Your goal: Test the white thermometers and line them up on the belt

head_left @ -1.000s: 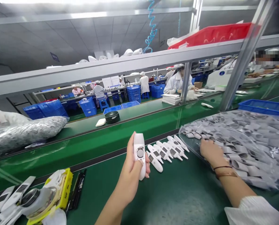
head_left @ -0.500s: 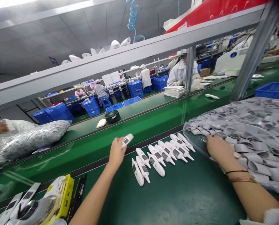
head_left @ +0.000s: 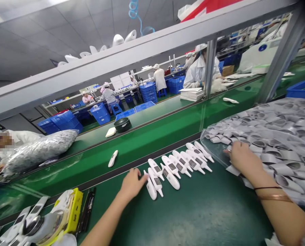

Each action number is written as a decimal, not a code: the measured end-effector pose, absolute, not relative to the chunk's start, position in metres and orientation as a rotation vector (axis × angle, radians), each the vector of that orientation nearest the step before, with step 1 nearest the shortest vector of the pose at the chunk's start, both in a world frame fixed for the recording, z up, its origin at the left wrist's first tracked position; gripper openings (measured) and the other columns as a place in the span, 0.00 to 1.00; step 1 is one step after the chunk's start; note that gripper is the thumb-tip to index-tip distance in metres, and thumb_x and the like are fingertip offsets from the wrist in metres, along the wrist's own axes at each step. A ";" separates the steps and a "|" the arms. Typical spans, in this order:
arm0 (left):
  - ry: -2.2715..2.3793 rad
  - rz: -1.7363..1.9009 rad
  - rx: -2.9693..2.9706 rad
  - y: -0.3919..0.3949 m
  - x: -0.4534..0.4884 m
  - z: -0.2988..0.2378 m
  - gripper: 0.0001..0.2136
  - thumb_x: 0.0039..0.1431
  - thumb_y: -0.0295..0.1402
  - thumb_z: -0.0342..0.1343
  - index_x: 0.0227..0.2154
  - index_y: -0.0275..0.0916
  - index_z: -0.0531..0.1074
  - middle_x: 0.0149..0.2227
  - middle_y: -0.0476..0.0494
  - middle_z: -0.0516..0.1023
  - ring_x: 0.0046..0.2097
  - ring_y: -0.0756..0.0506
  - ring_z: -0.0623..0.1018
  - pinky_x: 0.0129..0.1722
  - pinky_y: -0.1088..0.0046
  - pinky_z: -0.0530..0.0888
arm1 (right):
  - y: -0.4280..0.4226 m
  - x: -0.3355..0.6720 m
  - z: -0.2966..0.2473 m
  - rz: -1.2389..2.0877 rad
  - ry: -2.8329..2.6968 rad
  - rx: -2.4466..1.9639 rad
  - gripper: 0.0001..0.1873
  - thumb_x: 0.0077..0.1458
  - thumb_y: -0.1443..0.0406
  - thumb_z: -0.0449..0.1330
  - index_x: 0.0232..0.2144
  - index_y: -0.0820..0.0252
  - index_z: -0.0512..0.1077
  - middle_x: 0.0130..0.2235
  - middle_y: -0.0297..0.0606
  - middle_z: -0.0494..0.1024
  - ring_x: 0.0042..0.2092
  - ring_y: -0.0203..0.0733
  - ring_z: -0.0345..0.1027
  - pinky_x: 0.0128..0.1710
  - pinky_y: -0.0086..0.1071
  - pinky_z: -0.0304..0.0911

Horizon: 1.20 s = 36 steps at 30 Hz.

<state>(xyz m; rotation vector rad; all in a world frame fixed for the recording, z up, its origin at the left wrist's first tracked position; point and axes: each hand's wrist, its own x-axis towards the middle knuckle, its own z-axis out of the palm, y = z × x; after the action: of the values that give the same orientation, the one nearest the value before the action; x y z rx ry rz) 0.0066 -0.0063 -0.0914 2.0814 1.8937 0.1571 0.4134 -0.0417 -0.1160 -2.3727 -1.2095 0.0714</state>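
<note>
in the head view, the left hand (head_left: pixel 132 184) is being rested on the green bench (head_left: pixel 183 218), fingers loosely curled and pointed toward the row of white thermometers (head_left: pixel 178 165). its fingertips are touching, or are just short of, the nearest white thermometer (head_left: pixel 149 188) at the row's left end; nothing is being gripped by it. that piece is lying flat, just to the right of the fingertips, with the others being fanned out beyond it toward the right.

a single white thermometer (head_left: pixel 113 158) is lying apart on the conveyor belt (head_left: pixel 91 167), beyond the bench edge and up-left of the left hand, well clear of its fingers.

the right hand (head_left: pixel 243 159) is being laid palm-down at the mouth of a clear plastic bag (head_left: pixel 282 143) filled with grey caps (head_left: pixel 270 119). its fingers are being pressed among the caps at the bag's near-left edge; whether a cap is being pinched cannot be told, since the fingertips are hidden. a dark band and a brown band are being worn on that wrist.

at the lower left, a yellow-edged holder (head_left: pixel 73 208) is being crowded by more white housings. across the belt, other people in white coats are being seated by blue crates (head_left: pixel 101 114).
</note>
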 end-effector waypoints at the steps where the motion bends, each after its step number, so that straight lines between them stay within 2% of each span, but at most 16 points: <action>1: 1.833 0.147 2.078 -0.019 0.012 -0.095 0.15 0.67 0.42 0.58 0.47 0.36 0.75 0.48 0.40 0.79 0.47 0.42 0.80 0.49 0.56 0.78 | -0.042 0.411 -0.112 0.087 -1.187 -2.349 0.19 0.66 0.64 0.53 0.50 0.76 0.69 0.44 0.71 0.73 0.39 0.64 0.73 0.36 0.45 0.59; 3: 1.767 0.173 2.046 -0.037 0.019 -0.101 0.14 0.67 0.42 0.58 0.47 0.35 0.75 0.49 0.40 0.78 0.49 0.41 0.79 0.50 0.55 0.77 | -0.043 0.404 -0.103 0.129 -1.139 -2.270 0.18 0.66 0.62 0.54 0.52 0.71 0.67 0.36 0.60 0.75 0.36 0.62 0.70 0.35 0.44 0.57; 7: 1.735 0.334 1.890 -0.050 0.018 -0.106 0.13 0.66 0.37 0.60 0.50 0.36 0.73 0.50 0.40 0.77 0.49 0.41 0.79 0.50 0.55 0.77 | -0.044 0.380 -0.078 0.272 -1.113 -1.911 0.10 0.60 0.63 0.63 0.42 0.60 0.70 0.26 0.37 0.67 0.32 0.48 0.63 0.35 0.38 0.55; 9: 1.697 0.459 1.775 -0.048 0.013 -0.103 0.14 0.67 0.36 0.59 0.51 0.36 0.72 0.47 0.41 0.78 0.44 0.43 0.80 0.44 0.60 0.79 | -0.043 0.362 -0.061 0.412 -1.121 -1.667 0.11 0.59 0.60 0.64 0.41 0.59 0.70 0.24 0.32 0.63 0.28 0.41 0.59 0.32 0.36 0.54; 12: 1.565 0.720 1.604 -0.044 0.009 -0.087 0.16 0.69 0.40 0.55 0.54 0.37 0.68 0.44 0.43 0.77 0.32 0.50 0.77 0.30 0.71 0.77 | -0.042 0.330 -0.032 0.651 -1.135 -1.329 0.23 0.60 0.49 0.62 0.47 0.60 0.70 0.20 0.27 0.59 0.22 0.36 0.51 0.24 0.35 0.46; 14: 1.438 0.918 1.526 -0.046 0.009 -0.065 0.20 0.70 0.45 0.50 0.57 0.39 0.63 0.44 0.43 0.75 0.27 0.51 0.75 0.25 0.74 0.73 | -0.043 0.305 -0.011 0.760 -1.150 -1.160 0.31 0.57 0.42 0.61 0.50 0.60 0.69 0.18 0.25 0.58 0.20 0.34 0.47 0.21 0.34 0.42; 16: 1.303 1.075 1.485 -0.055 0.012 -0.039 0.23 0.70 0.47 0.47 0.61 0.43 0.58 0.45 0.43 0.75 0.29 0.50 0.76 0.28 0.73 0.74 | -0.046 0.279 0.008 0.836 -1.152 -0.997 0.34 0.52 0.41 0.65 0.50 0.57 0.70 0.18 0.25 0.59 0.19 0.32 0.46 0.20 0.32 0.42; 19: 1.074 1.205 1.421 -0.080 0.019 -0.004 0.26 0.69 0.43 0.50 0.67 0.50 0.53 0.51 0.42 0.77 0.38 0.48 0.77 0.40 0.71 0.75 | -0.051 0.245 0.028 0.969 -1.135 -0.685 0.25 0.45 0.46 0.73 0.37 0.55 0.74 0.23 0.28 0.66 0.20 0.29 0.51 0.18 0.26 0.43; 21: 0.919 1.220 1.362 -0.096 0.024 0.010 0.28 0.69 0.41 0.52 0.69 0.53 0.52 0.56 0.43 0.76 0.43 0.47 0.76 0.46 0.71 0.73 | -0.053 0.229 0.033 1.044 -1.151 -0.557 0.22 0.47 0.47 0.72 0.28 0.57 0.72 0.26 0.30 0.67 0.21 0.27 0.52 0.17 0.24 0.42; 23: 0.834 1.205 1.317 -0.105 0.025 0.017 0.28 0.70 0.40 0.53 0.70 0.55 0.53 0.58 0.43 0.76 0.45 0.47 0.76 0.48 0.72 0.71 | -0.051 0.220 0.030 1.047 -1.198 -0.591 0.23 0.53 0.47 0.68 0.25 0.58 0.69 0.24 0.29 0.65 0.20 0.27 0.50 0.17 0.24 0.41; 26: 0.846 1.253 1.284 -0.100 0.019 0.018 0.28 0.70 0.39 0.54 0.69 0.55 0.55 0.56 0.45 0.77 0.43 0.49 0.76 0.46 0.76 0.72 | -0.039 0.216 0.019 0.865 -1.282 -0.754 0.20 0.60 0.51 0.64 0.26 0.59 0.69 0.22 0.27 0.62 0.21 0.28 0.48 0.18 0.25 0.43; 31: 0.831 1.427 1.264 -0.075 -0.016 0.023 0.30 0.65 0.37 0.60 0.67 0.45 0.57 0.49 0.43 0.79 0.35 0.51 0.76 0.35 0.78 0.75 | -0.019 0.202 -0.006 0.668 -1.701 -1.093 0.12 0.67 0.59 0.52 0.33 0.58 0.67 0.24 0.30 0.66 0.27 0.34 0.61 0.26 0.27 0.55; 33: 0.818 1.547 1.240 -0.069 -0.030 0.028 0.33 0.62 0.35 0.62 0.67 0.41 0.56 0.48 0.42 0.79 0.34 0.51 0.77 0.34 0.78 0.77 | -0.016 0.180 -0.020 0.697 -1.895 -1.159 0.08 0.66 0.63 0.52 0.35 0.58 0.69 0.25 0.30 0.69 0.27 0.35 0.63 0.28 0.28 0.57; 36: 0.799 1.671 1.220 -0.072 -0.039 0.033 0.35 0.62 0.33 0.63 0.67 0.41 0.54 0.49 0.40 0.78 0.36 0.49 0.79 0.32 0.77 0.80 | -0.015 0.131 -0.046 0.730 -2.094 -1.127 0.02 0.60 0.69 0.60 0.36 0.59 0.74 0.27 0.32 0.75 0.28 0.36 0.68 0.30 0.29 0.60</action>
<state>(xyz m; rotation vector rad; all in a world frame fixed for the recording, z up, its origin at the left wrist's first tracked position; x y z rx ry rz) -0.0391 -0.0723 0.0332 1.2196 0.7991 1.6714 0.1309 -0.0151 -0.0464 -1.1267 -2.0944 0.7305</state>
